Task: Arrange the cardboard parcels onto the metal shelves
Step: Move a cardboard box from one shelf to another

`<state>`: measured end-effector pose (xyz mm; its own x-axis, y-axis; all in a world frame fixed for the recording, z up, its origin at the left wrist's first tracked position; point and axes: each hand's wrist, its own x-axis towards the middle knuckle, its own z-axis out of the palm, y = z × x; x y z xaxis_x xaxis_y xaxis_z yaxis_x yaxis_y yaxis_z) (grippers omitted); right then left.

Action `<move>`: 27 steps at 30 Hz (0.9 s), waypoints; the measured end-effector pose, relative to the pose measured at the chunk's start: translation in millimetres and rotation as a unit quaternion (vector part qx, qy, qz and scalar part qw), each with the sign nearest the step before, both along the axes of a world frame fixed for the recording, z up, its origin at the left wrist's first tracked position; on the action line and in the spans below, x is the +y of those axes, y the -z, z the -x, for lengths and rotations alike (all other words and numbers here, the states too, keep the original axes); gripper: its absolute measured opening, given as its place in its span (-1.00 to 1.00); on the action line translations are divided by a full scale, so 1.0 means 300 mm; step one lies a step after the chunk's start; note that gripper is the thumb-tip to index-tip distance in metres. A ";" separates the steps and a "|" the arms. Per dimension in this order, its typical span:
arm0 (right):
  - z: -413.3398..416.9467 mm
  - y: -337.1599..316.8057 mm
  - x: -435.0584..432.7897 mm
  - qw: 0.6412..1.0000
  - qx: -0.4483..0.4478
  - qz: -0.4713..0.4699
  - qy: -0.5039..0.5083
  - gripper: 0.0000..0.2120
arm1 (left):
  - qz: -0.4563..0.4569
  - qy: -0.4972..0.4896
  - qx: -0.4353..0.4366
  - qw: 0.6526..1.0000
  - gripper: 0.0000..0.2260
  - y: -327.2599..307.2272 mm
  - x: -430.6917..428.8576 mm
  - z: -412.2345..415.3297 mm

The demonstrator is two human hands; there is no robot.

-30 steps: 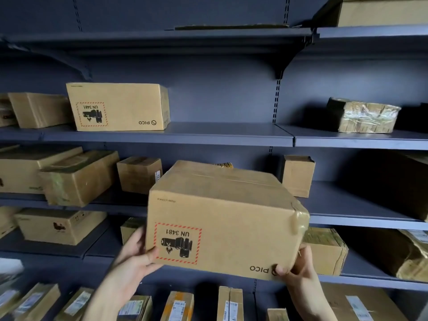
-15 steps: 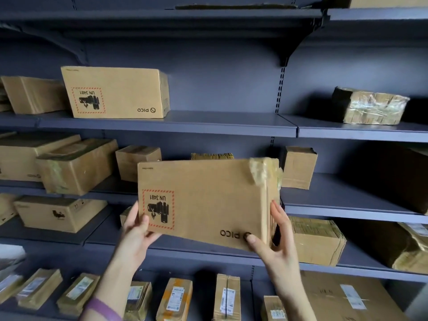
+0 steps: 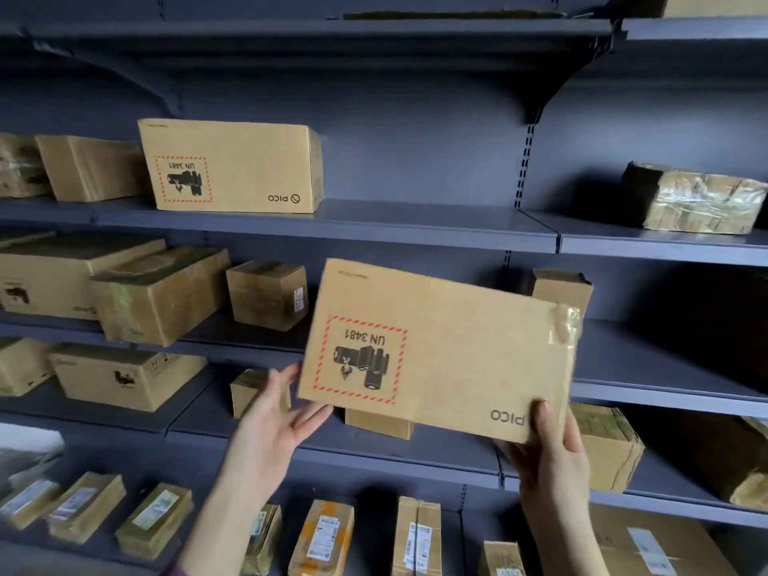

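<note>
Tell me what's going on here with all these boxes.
A person is stocking metal shelves with cardboard parcels. They hold a PICO box, its UN 3481 label upside down, tilted in the air in front of the middle shelves. The right hand grips its lower right corner; the left hand is open at its lower left edge. It is not shelved yet.
</note>
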<state>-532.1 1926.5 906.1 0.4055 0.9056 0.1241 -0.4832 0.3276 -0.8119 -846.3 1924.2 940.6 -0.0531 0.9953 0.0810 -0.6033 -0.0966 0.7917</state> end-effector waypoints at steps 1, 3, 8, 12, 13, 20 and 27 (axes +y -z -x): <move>-0.009 0.014 0.012 1.000 0.013 -0.001 -0.008 -0.59 | 0.024 -0.004 -0.042 0.999 -0.56 0.017 0.010 -0.009; -0.015 0.041 0.030 0.999 0.020 -0.015 -0.032 -0.62 | 0.083 0.008 -0.109 0.991 -0.47 0.039 0.036 -0.029; -0.019 0.073 0.059 0.995 0.038 -0.010 -0.090 -0.50 | 0.086 0.146 -0.157 0.973 -0.35 0.040 0.118 -0.044; -0.018 0.091 0.076 0.992 0.051 0.023 -0.115 -0.32 | 0.081 0.139 -0.137 0.977 -0.42 0.063 0.138 -0.035; -0.014 0.089 0.077 0.992 0.054 0.026 -0.113 -0.34 | 0.075 0.126 -0.144 0.979 -0.45 0.072 0.145 -0.031; 0.077 0.005 0.081 0.993 -0.099 0.026 -0.052 -0.54 | 0.031 0.031 -0.148 0.988 -0.53 0.024 0.092 -0.117; 0.181 -0.107 -0.003 0.976 -0.168 -0.031 -0.136 -0.74 | -0.011 -0.131 -0.051 0.990 -0.37 -0.017 0.000 -0.209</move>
